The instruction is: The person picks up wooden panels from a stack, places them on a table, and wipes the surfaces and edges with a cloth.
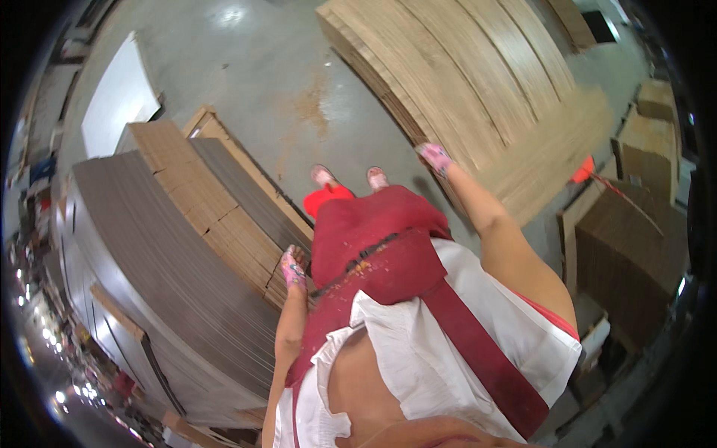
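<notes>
My left hand [293, 266], in a pink patterned glove with bare fingertips, hangs beside a stack of brown panels [250, 243]. Its fingers are slightly bent and apart, with nothing seen in them. My right hand [435, 159], gloved alike, reaches to the near left edge of a stack of light wood-grain boards [463, 67]. Its fingers point outward, and nothing shows in them. Across the near end of that stack lies a slanted wood-grain board [549, 157], smeared by motion. It lies to the right of my right hand; I cannot see them touch.
Grey floor [261, 67] with scattered sawdust [312, 104] runs between the stacks. A tall pile of grey-edged panels [172, 261] fills the left. A white sheet [119, 97] stands beyond it. Brown cartons [631, 239] and a red-orange item [583, 169] are at right.
</notes>
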